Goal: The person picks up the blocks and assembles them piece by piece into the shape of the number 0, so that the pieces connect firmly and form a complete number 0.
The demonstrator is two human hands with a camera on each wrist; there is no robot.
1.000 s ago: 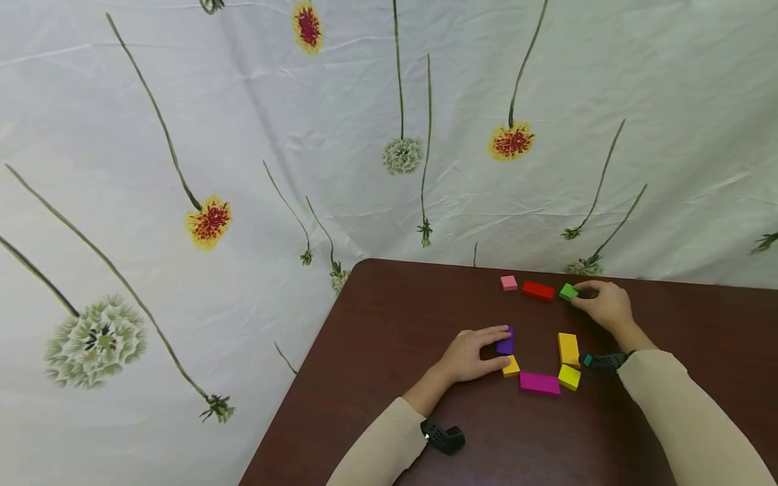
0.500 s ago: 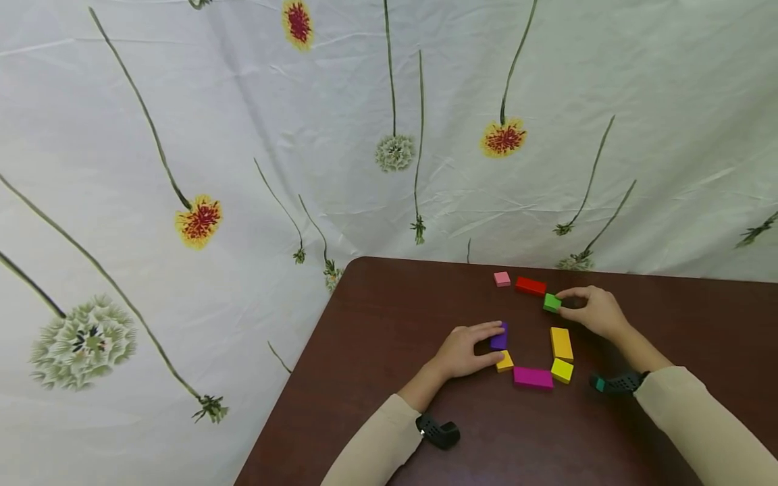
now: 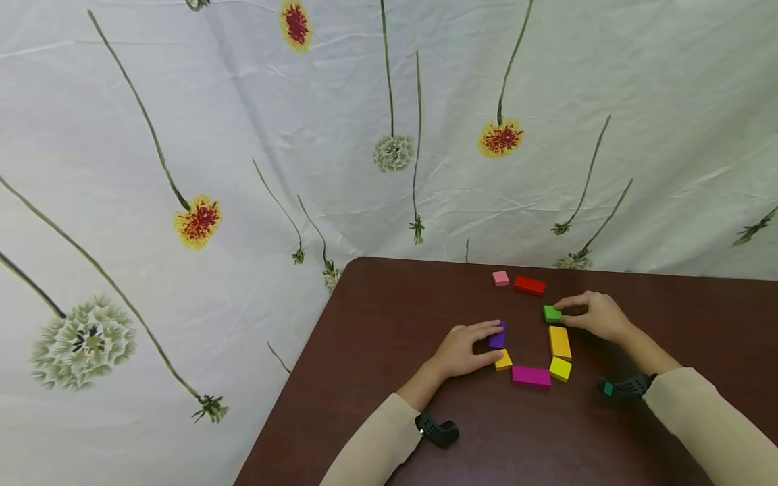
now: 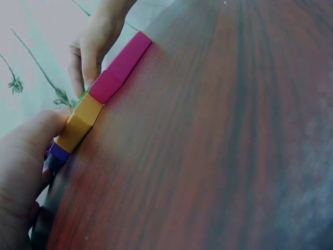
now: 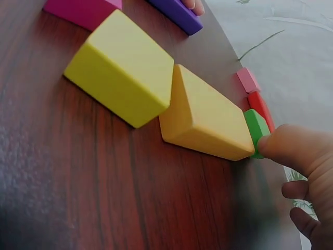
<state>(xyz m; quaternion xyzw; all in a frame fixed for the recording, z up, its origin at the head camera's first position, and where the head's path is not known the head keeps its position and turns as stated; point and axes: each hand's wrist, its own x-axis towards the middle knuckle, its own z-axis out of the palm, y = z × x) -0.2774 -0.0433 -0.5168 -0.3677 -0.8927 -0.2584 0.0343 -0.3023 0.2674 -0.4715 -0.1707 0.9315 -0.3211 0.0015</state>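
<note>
Pinching the green block (image 3: 552,314) with the right hand (image 3: 598,317), apparently for fine control, the long yellow block (image 3: 560,343) just bodyward of it, and resting the left hand (image 3: 462,349), loosely spread, against the purple block (image 3: 498,340) and orange block (image 3: 503,362), perhaps to steady both.

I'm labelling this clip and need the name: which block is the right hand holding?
The small green block, pinched by the right hand just beyond the long yellow-orange block. It is the only green one.

Dk reddish-brn tabletop (image 3: 389,304), wood grain. Wht cloth (image 3: 292,121) behind it, w/ dandelion prints (image 3: 91,342) & red-yel. flower prints (image 3: 501,138).
</note>
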